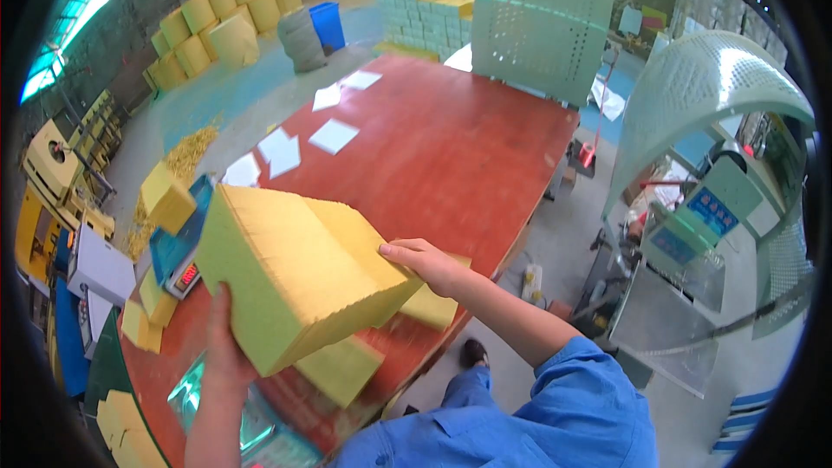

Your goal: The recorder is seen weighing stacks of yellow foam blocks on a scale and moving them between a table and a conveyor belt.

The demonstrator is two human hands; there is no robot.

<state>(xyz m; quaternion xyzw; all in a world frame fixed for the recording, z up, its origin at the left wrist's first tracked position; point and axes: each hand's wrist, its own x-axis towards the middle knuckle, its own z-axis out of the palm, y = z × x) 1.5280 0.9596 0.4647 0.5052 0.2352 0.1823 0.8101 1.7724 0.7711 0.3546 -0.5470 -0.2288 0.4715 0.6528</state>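
A red table lies below; above its near left, the left hand and right hand grip opposite sides of a yellow paper stack, probably keeping it together.

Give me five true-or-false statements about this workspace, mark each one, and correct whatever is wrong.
1. The left hand and right hand hold one yellow block between them. True.
2. The tabletop is green. False: the table is red.
3. Several white sheets lie on the table. True.
4. A bin stands on the table. False: the blue bin stands on the floor beyond it.
5. The sleeve on the right arm is blue. True.
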